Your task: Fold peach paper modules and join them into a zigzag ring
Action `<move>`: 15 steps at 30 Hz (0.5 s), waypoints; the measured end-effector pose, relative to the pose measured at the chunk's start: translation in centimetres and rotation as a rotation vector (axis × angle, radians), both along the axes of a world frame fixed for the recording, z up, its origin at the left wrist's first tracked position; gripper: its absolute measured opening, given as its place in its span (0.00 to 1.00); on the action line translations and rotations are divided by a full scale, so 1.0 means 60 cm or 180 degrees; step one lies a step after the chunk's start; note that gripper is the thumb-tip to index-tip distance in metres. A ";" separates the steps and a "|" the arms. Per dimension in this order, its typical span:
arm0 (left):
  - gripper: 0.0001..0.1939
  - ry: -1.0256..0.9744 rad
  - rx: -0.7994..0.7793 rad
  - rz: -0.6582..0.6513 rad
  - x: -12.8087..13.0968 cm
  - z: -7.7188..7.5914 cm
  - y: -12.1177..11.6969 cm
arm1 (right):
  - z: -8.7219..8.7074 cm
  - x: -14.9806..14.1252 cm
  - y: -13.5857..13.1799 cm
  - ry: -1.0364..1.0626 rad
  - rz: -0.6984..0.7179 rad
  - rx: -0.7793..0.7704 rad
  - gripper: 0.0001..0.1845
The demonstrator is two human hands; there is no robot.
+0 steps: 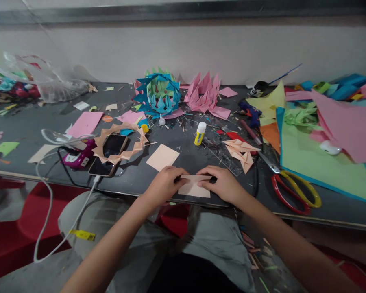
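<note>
Near the table's front edge, my left hand (166, 182) pinches the left side of a peach paper sheet (195, 190). My right hand (224, 183) grips its right side, thumb on the paper. The sheet's upper edge is raised and looks partly folded over. Just beyond my left hand lies a flat peach paper square (163, 157). Folded peach paper pieces (240, 151) rest past my right hand. A glue stick (200, 133) with a white cap stands upright ahead of both hands. Off to the left, a peach pointed paper ring (121, 142) lies partly over a phone (110, 154).
Scissors (293, 191) with red and yellow handles lie at the right, beside stacked coloured paper (326, 171). Blue (158, 95) and pink (203, 93) folded-paper rings stand at the back. A white cable (50, 211) hangs over the left edge near a purple power adapter (79, 156).
</note>
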State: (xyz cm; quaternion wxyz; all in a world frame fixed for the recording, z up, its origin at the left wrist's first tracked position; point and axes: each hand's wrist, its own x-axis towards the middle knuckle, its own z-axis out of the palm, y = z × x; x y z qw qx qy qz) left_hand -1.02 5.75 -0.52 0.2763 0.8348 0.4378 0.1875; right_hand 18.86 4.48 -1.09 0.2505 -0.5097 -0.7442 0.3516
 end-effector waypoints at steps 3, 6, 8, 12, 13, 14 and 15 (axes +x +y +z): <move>0.04 0.0013 0.0254 -0.0145 -0.009 -0.007 -0.002 | -0.009 0.003 -0.012 -0.0096 0.0154 0.0330 0.05; 0.07 -0.0030 0.0484 -0.0526 -0.022 -0.012 -0.004 | -0.017 0.015 -0.018 -0.0206 0.0476 0.0711 0.10; 0.09 -0.0026 0.0658 -0.0764 -0.031 -0.012 -0.006 | -0.019 0.026 -0.019 -0.0339 0.0782 0.0908 0.13; 0.10 0.0171 0.0998 -0.0986 -0.043 -0.004 -0.012 | -0.015 0.044 -0.020 -0.0615 0.1245 0.1139 0.15; 0.10 0.0242 0.1060 -0.1034 -0.045 -0.002 -0.014 | -0.014 0.047 -0.020 -0.0670 0.1303 0.1175 0.15; 0.11 0.0314 0.1120 -0.1092 -0.046 0.001 -0.015 | -0.012 0.048 -0.020 -0.0715 0.1346 0.1210 0.15; 0.11 0.0386 0.1182 -0.1155 -0.047 0.002 -0.015 | -0.011 0.050 -0.020 -0.0756 0.1385 0.1244 0.15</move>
